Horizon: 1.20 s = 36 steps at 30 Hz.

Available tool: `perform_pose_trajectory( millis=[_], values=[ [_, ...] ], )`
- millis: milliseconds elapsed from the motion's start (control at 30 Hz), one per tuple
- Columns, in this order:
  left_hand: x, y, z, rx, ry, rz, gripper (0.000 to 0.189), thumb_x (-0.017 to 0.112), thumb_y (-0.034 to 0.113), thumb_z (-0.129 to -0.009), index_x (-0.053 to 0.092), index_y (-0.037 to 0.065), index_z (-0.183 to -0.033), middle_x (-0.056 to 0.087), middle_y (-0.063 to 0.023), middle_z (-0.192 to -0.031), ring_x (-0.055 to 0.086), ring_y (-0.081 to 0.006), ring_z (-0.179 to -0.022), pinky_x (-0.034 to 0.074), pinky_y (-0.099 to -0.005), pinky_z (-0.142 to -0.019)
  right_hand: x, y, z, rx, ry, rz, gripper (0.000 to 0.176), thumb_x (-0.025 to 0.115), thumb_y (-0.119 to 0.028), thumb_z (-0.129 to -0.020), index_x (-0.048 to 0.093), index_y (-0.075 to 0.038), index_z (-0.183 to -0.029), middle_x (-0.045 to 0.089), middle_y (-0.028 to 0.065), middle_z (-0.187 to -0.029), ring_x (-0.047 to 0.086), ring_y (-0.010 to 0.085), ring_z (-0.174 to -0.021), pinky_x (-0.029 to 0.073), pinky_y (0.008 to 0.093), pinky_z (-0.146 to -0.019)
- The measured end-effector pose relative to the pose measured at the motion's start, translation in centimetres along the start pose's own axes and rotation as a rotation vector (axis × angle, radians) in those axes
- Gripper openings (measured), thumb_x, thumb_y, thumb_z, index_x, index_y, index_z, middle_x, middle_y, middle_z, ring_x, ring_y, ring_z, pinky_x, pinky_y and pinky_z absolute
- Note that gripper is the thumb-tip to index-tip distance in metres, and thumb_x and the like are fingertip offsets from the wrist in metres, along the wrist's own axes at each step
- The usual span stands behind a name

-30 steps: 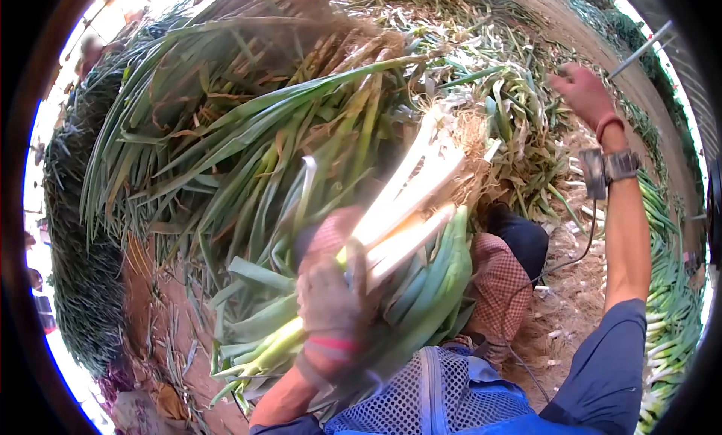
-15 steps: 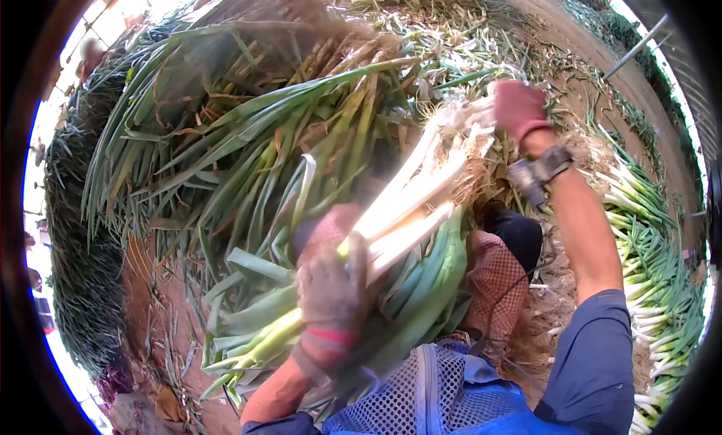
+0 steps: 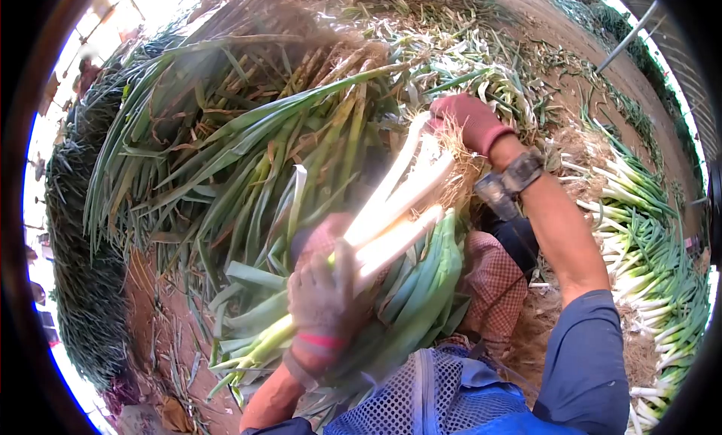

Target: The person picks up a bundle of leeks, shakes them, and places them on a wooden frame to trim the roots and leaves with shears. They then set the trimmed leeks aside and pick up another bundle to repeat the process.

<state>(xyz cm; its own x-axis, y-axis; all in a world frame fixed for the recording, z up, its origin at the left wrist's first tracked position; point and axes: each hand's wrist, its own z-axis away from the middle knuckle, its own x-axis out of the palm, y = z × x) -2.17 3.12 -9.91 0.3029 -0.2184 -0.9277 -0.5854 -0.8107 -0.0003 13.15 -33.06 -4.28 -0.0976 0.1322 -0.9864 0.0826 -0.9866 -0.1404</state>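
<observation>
My left hand (image 3: 322, 296), in a greyish glove with a red cuff band, is wrapped round several large green onions (image 3: 395, 198). Their white stalks slant up to the right toward the roots, while the green leaves trail down to the left. At the upper root end my right hand (image 3: 468, 123), in a reddish glove, is closed on one of the stalks; its fingertips are partly hidden. Hairy roots (image 3: 460, 160) hang just below that hand. More green leaves (image 3: 425, 277) lie beneath the held stalks, over my lap.
A big heap of untrimmed green onions (image 3: 226, 134) lies ahead to the left. Peeled leaf scraps (image 3: 481, 51) litter the ground beyond. Along the right runs a row of white-stalked green onions (image 3: 650, 277). A taller stack (image 3: 79, 232) stands at far left.
My right hand has moved left and slightly down, closer to the root ends, and now grips near the top of one stalk. My left hand keeps its hold, shifting slightly.
</observation>
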Motion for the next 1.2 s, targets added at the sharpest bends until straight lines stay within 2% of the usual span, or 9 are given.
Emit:
perform_pose_trajectory(
  millis=[100, 200, 267, 367, 500, 700, 900, 1133, 1200],
  values=[
    [-0.5, -0.8, 1.2, -0.054, -0.177, 0.081, 0.105, 0.088, 0.046, -0.073, 0.045, 0.005, -0.159, 0.061, -0.0241, -0.124, 0.063, -0.0411, -0.107, 0.049, -0.0542, -0.095, 0.6, 5.9, -0.7, 0.353, 0.258, 0.123, 0.030, 0.051, -0.019, -0.105, 0.074, -0.006, -0.091, 0.072, 0.0226, -0.087, 0.073, 0.0362, -0.083, 0.060, 0.0496, -0.077],
    [-0.1, -1.7, 1.5, -0.065, -0.134, 0.121, 0.105, 0.089, 0.048, -0.071, 0.047, 0.003, -0.156, 0.062, -0.0226, -0.122, 0.064, -0.0401, -0.105, 0.051, -0.0530, -0.092, -3.1, 13.3, 2.8, 0.750, 0.183, 0.068, 0.035, 0.060, -0.022, -0.104, 0.069, 0.000, -0.129, 0.073, 0.0248, -0.124, 0.074, 0.0370, -0.112, 0.058, 0.0478, -0.098],
    [0.4, -2.3, 1.0, -0.067, -0.154, 0.152, 0.105, 0.090, 0.049, -0.070, 0.048, 0.001, -0.154, 0.063, -0.0217, -0.121, 0.066, -0.0398, -0.102, 0.053, -0.0519, -0.086, -3.9, 11.6, 5.2, 0.604, 0.355, 0.065, 0.060, 0.063, -0.033, -0.105, 0.051, -0.002, -0.155, 0.069, 0.0250, -0.136, 0.070, 0.0392, -0.122, 0.053, 0.0483, -0.108],
    [0.1, -2.6, -0.3, -0.038, -0.173, 0.182, 0.106, 0.091, 0.050, -0.069, 0.049, 0.000, -0.152, 0.065, -0.0188, -0.119, 0.068, -0.0364, -0.098, 0.054, -0.0486, -0.081, -6.3, 3.6, 7.1, 0.209, 0.439, -0.430, 0.060, 0.070, -0.037, -0.103, 0.057, -0.005, -0.151, 0.076, 0.0205, -0.119, 0.074, 0.0263, -0.108, 0.059, 0.0398, -0.094],
    [-0.1, -2.4, -0.7, 0.001, -0.140, 0.209, 0.106, 0.091, 0.053, -0.070, 0.049, 0.000, -0.152, 0.067, -0.0154, -0.117, 0.069, -0.0331, -0.097, 0.055, -0.0465, -0.081, -6.9, -10.4, 9.6, -0.617, 0.555, -0.006, 0.067, 0.088, -0.031, -0.081, 0.066, -0.012, -0.142, 0.070, 0.0153, -0.131, 0.067, 0.0350, -0.123, 0.053, 0.0458, -0.109],
    [-0.1, -1.5, 1.5, -0.023, -0.058, 0.183, 0.100, 0.089, 0.054, -0.072, 0.053, 0.002, -0.149, 0.066, -0.0181, -0.122, 0.069, -0.0333, -0.098, 0.055, -0.0472, -0.083, 0.8, -15.5, 8.6, -0.581, -0.058, 0.151, 0.074, 0.090, -0.033, -0.068, 0.067, -0.016, -0.136, 0.070, 0.0134, -0.120, 0.065, 0.0355, -0.119, 0.044, 0.0501, -0.109],
    [-2.7, -7.0, 2.7, -0.342, -0.359, 0.608, 0.088, 0.095, 0.037, -0.078, 0.056, 0.000, -0.148, 0.071, -0.0279, -0.128, 0.072, -0.0373, -0.117, 0.060, -0.0435, -0.098, 1.4, -16.6, 7.6, -0.481, -0.202, 0.236, 0.053, 0.080, -0.030, -0.068, 0.070, -0.014, -0.118, 0.072, 0.0115, -0.107, 0.068, 0.0305, -0.108, 0.047, 0.0453, -0.097],
    [-5.8, -11.2, 4.5, -0.444, 0.171, 0.406, 0.051, 0.083, 0.034, -0.091, 0.070, 0.002, -0.128, 0.077, -0.0195, -0.107, 0.077, -0.0358, -0.093, 0.061, -0.0431, -0.083, 1.3, -17.3, 7.2, -0.449, -0.238, 0.233, 0.049, 0.079, -0.030, -0.067, 0.071, -0.014, -0.113, 0.073, 0.0118, -0.103, 0.070, 0.0311, -0.105, 0.049, 0.0437, -0.095],
    [-7.3, -7.3, 4.3, -0.213, 0.252, 0.589, 0.046, 0.083, 0.030, -0.090, 0.072, 0.007, -0.128, 0.077, -0.0172, -0.103, 0.076, -0.0354, -0.088, 0.060, -0.0438, -0.078, 1.3, -17.4, 6.9, -0.447, -0.243, 0.210, 0.054, 0.082, -0.032, -0.065, 0.071, -0.014, -0.115, 0.073, 0.0121, -0.104, 0.071, 0.0324, -0.106, 0.050, 0.0447, -0.097]
  ],
)
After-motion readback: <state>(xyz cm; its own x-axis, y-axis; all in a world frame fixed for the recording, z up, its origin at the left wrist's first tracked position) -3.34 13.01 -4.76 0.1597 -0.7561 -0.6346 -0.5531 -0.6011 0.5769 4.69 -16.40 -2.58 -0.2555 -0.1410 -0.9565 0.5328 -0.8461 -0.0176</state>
